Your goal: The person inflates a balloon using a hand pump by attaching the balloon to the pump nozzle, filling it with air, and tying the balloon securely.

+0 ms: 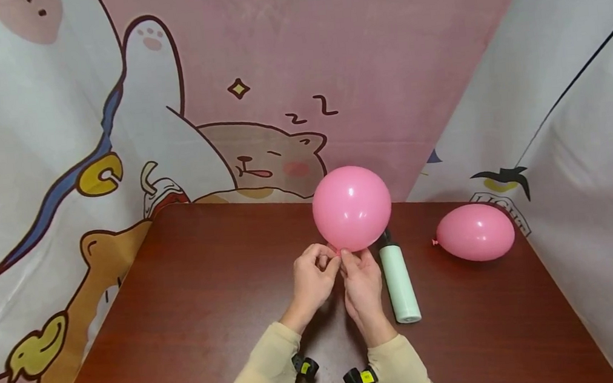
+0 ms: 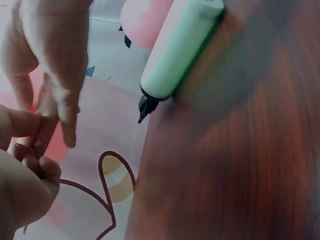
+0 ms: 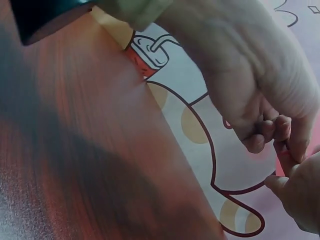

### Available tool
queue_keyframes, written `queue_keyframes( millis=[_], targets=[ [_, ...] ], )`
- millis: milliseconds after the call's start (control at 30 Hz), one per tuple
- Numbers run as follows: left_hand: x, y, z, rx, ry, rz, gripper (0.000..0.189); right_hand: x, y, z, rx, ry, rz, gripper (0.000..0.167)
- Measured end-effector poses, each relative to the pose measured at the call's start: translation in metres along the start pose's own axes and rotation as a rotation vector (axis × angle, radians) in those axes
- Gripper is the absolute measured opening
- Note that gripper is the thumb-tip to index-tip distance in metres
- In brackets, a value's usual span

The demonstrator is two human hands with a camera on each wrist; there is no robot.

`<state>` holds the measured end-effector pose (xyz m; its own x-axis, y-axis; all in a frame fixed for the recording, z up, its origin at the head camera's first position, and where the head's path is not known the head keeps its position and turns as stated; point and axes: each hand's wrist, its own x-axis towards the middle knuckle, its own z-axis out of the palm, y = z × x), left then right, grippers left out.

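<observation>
A round, inflated pink balloon stands upright above both hands, with its neck pointing down. My left hand pinches the neck between thumb and fingers. From the other side, my right hand grips the same neck, its fingertips right under the balloon's body. In the left wrist view, the left hand and the right hand meet at the neck, which the fingers mostly hide. The right wrist view has the left hand above and the right hand at the lower right edge.
A pale green hand pump with a black nozzle lies just right of the right hand. Farther right rests a second, tied pink balloon. The brown table backs onto a cartoon-printed cloth.
</observation>
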<state>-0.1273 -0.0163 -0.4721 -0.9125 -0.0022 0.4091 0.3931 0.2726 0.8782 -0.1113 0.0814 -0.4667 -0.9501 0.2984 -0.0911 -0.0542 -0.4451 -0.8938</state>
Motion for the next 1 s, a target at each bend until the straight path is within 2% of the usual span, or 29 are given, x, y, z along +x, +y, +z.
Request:
queue_keyframes(
  millis=[67,167,233,300,333,400,533,633,667,733,800,833,1000],
  targets=[
    [0.002,0.001,0.0,-0.027,-0.003,-0.064,0.011,-0.001,0.0,-0.001,-0.007,-0.002,-0.011,0.035],
    [0.005,0.004,-0.001,0.0,-0.036,-0.128,0.011,-0.001,-0.001,-0.001,-0.008,-0.001,-0.039,0.037],
    [0.006,0.006,0.0,0.067,-0.064,-0.123,0.01,-0.001,-0.002,-0.002,-0.022,-0.001,-0.063,0.038],
    [0.007,0.007,0.002,0.17,-0.086,-0.067,0.011,0.0,-0.003,-0.002,-0.033,0.008,-0.081,0.039],
    [0.007,0.007,0.003,0.232,-0.094,-0.026,0.012,0.0,-0.003,-0.002,-0.039,0.014,-0.09,0.04],
    [0.008,0.006,0.005,0.374,-0.096,0.095,0.015,0.002,-0.004,-0.001,-0.046,0.031,-0.103,0.04],
    [0.013,0.005,0.007,0.672,-0.04,0.406,0.019,0.005,-0.005,0.003,-0.037,0.067,-0.122,0.037],
    [0.018,0.003,0.007,0.876,0.018,0.626,0.018,0.005,-0.006,0.005,-0.084,0.09,-0.134,0.031],
    [0.02,0.002,0.006,0.927,0.032,0.683,0.017,0.005,-0.006,0.006,-0.118,0.098,-0.141,0.029],
    [0.023,0.002,0.004,0.989,0.044,0.742,0.016,0.006,-0.008,0.007,-0.183,0.098,-0.143,0.03],
    [0.024,0.003,0.004,0.979,0.036,0.75,0.017,0.006,-0.01,0.008,-0.234,0.102,-0.136,0.029],
    [0.023,0.002,0.004,0.949,0.023,0.727,0.016,0.006,-0.01,0.007,-0.247,0.099,-0.125,0.03],
    [0.008,0.002,0.009,0.705,-0.047,0.523,0.016,0.004,-0.009,0.001,-0.183,0.098,-0.057,0.025]
  ],
)
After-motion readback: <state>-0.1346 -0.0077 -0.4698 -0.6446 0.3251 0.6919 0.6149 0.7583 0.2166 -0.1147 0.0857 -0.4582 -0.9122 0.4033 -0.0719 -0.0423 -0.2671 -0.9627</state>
